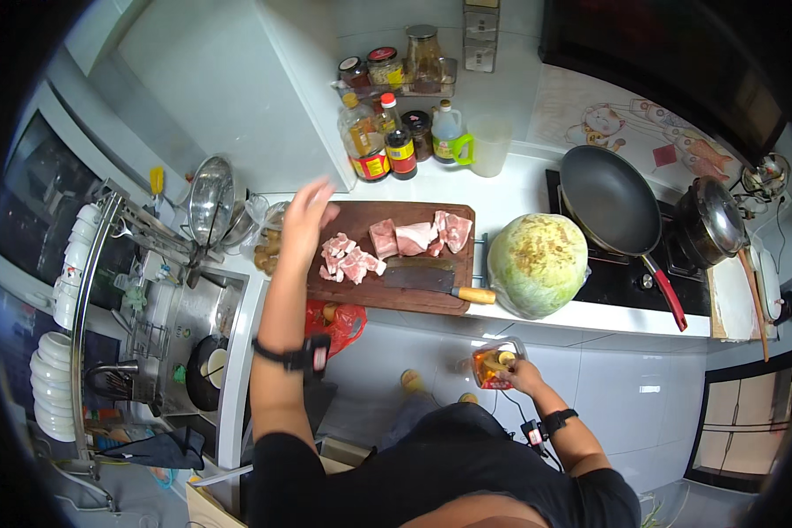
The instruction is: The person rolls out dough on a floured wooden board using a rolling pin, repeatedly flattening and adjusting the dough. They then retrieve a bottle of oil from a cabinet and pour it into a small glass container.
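My left hand [309,214], slightly blurred, is raised over the left end of a dark wooden cutting board [343,297], holding nothing. Low at the right, in front of the counter, my right hand [521,377] grips a plastic bottle of amber liquid [488,368] with a yellow cap. On the board lie small cut pieces of raw meat [350,259] and larger chunks of raw meat [412,237]. A cleaver [422,278] rests below them, its wooden handle [475,295] reaching past the board's right edge.
A large wrapped cabbage [538,264] sits right of the board. A frying pan [610,198] and a lidded pot [709,218] stand on the stove [690,294]. Sauce bottles [399,142] line the wall. The sink [204,303] is at left; a red plastic bag [343,330] hangs below the board.
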`<state>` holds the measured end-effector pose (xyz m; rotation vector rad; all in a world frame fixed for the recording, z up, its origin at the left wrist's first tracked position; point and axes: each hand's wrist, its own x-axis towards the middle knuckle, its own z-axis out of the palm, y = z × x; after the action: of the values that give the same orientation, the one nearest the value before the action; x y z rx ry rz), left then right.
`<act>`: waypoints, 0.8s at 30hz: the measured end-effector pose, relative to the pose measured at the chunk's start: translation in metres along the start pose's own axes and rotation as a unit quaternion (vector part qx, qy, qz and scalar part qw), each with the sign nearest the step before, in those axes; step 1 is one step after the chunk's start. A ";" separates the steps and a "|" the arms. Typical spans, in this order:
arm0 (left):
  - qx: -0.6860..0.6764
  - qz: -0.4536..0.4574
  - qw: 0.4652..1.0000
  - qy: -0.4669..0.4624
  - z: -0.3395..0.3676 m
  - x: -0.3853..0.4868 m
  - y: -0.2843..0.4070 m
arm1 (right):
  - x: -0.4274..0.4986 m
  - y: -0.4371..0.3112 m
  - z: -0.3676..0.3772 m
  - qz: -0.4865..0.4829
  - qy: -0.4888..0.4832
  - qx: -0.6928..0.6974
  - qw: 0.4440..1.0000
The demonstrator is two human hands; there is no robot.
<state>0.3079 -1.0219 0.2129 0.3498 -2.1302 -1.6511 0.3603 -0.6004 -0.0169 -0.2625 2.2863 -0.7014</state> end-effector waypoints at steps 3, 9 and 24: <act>-0.050 0.047 0.994 -0.085 0.075 0.087 0.040 | -0.019 0.031 -0.004 0.035 0.067 0.031 0.997; -0.106 -0.016 0.990 -0.096 0.179 0.256 0.019 | -0.067 0.111 0.015 0.207 0.184 0.174 0.945; -0.116 -0.028 0.992 -0.049 0.241 0.356 -0.025 | -0.192 0.143 -0.010 0.350 0.483 0.426 0.680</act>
<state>-0.1205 -0.9799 0.2008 0.2637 -1.9834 -1.9614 0.4943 -0.4054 0.0215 1.6997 2.2528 -1.5732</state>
